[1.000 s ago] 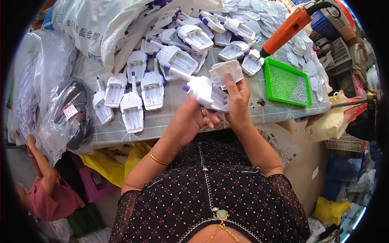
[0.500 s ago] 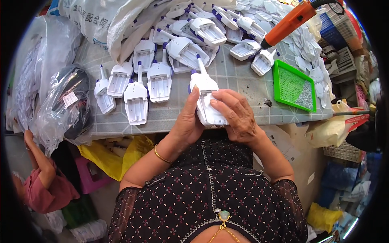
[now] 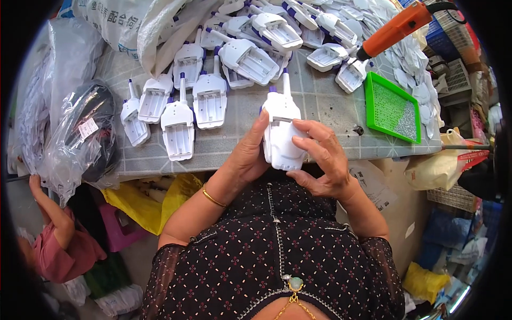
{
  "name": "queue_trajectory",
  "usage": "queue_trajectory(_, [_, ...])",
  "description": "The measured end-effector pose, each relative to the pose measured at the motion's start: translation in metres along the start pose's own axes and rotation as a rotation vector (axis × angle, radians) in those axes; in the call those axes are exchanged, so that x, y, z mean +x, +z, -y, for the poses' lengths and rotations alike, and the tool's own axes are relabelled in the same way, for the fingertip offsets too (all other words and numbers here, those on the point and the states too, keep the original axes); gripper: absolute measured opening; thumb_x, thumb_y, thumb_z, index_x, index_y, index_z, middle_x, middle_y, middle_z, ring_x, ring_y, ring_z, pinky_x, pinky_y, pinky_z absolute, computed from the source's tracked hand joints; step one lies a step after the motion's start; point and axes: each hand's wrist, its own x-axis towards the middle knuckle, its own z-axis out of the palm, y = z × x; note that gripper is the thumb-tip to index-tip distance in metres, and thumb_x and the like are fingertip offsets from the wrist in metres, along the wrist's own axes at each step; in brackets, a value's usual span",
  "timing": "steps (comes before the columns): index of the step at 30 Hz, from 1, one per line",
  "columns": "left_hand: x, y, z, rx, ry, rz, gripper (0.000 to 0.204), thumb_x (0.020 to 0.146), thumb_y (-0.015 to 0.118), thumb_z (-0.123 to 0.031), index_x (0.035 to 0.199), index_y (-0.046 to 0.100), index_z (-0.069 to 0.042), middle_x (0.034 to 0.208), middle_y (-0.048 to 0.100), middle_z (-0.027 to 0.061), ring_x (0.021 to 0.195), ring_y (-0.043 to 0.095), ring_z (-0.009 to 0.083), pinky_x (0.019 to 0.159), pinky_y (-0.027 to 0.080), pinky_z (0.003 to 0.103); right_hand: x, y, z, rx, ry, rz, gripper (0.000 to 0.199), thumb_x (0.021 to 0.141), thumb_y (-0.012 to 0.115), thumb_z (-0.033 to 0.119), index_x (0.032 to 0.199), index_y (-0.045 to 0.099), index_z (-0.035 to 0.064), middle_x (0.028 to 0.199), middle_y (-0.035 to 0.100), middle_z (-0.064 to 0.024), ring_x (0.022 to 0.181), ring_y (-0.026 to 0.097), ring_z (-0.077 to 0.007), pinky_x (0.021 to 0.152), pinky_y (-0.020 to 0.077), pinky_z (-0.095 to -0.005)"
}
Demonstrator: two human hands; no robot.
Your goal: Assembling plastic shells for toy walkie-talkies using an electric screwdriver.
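A white plastic walkie-talkie casing (image 3: 284, 109), with an antenna stub and purple parts at its top, is upright in front of me at the table's near edge. My left hand (image 3: 249, 152) is closed round its left side, the thumb along the edge. A smooth white cover (image 3: 285, 148) lies over the lower part of its face, with a gap showing at the cover's upper end. My right hand (image 3: 328, 160) grips from the right, fingertips on the cover and thumb at its bottom end. Similar casings (image 3: 177, 133) with open battery compartments lie beyond my hands.
An orange electric screwdriver (image 3: 397, 31) hangs at the upper right. Below it, a green tray (image 3: 393, 106) holds small screws. Loose white covers (image 3: 394, 56) are heaped behind. At the left are plastic-wrapped goods (image 3: 88, 130) and another person's arm (image 3: 50, 208).
The casing in my hands has shifted slightly right in the picture. My right thumb has come out from behind it to its bottom end, and the right fingers have moved toward the cover's right edge.
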Motion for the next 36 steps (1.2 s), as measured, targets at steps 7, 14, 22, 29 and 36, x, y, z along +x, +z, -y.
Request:
queue_trajectory(7, [0.001,-0.011,0.003,-0.029,-0.032,0.054,0.080,0.096,0.043,-0.070,0.147,0.042,-0.009,0.137,0.056,0.0106,0.125,0.058,0.0235,0.104,0.050,0.043,0.006,-0.001,0.004,-0.199,-0.038,0.074,0.065,0.071,0.083,0.023,0.130,0.059,0.0090,0.137,0.058,-0.0142,0.121,0.057,-0.0307,0.103,0.0379,-0.0445])
queue_trajectory(14, [0.001,-0.018,0.005,0.017,-0.002,0.107,0.090,0.091,0.040,-0.076,0.148,0.039,-0.008,0.137,0.055,0.0095,0.125,0.057,0.0216,0.102,0.051,0.041,0.009,-0.001,0.007,-0.214,0.023,0.078,0.063,0.067,0.085,0.022,0.125,0.062,0.0099,0.138,0.057,-0.0134,0.121,0.056,-0.0304,0.103,0.0369,-0.0447])
queue_trajectory(22, [0.003,-0.009,0.003,0.121,0.048,0.053,0.080,0.097,0.046,-0.067,0.148,0.039,-0.006,0.134,0.057,0.0102,0.118,0.060,0.0200,0.100,0.053,0.037,0.009,0.005,-0.018,0.155,0.131,0.001,0.070,0.063,0.090,0.020,0.124,0.058,0.0059,0.150,0.042,-0.0277,0.136,0.046,-0.0413,0.111,0.0380,-0.0483])
queue_trajectory(29, [-0.021,0.006,-0.004,0.894,0.383,-0.267,0.047,0.096,0.069,-0.024,0.133,0.054,0.001,0.131,0.057,0.0157,0.102,0.066,0.0222,0.082,0.055,0.035,-0.007,-0.014,-0.027,0.109,0.230,0.092,0.078,0.061,0.090,0.022,0.129,0.054,0.0069,0.149,0.044,-0.0239,0.130,0.050,-0.0331,0.097,0.0466,-0.0375])
queue_trajectory(36, [-0.027,-0.004,-0.007,1.913,0.854,0.034,0.059,0.069,0.088,-0.020,0.122,0.067,-0.003,0.137,0.057,0.0177,0.084,0.063,0.0245,0.076,0.054,0.037,-0.004,-0.023,-0.034,-0.130,0.129,0.064,0.059,0.074,0.082,0.017,0.127,0.059,0.0052,0.144,0.050,-0.0201,0.129,0.052,-0.0347,0.106,0.0425,-0.0427])
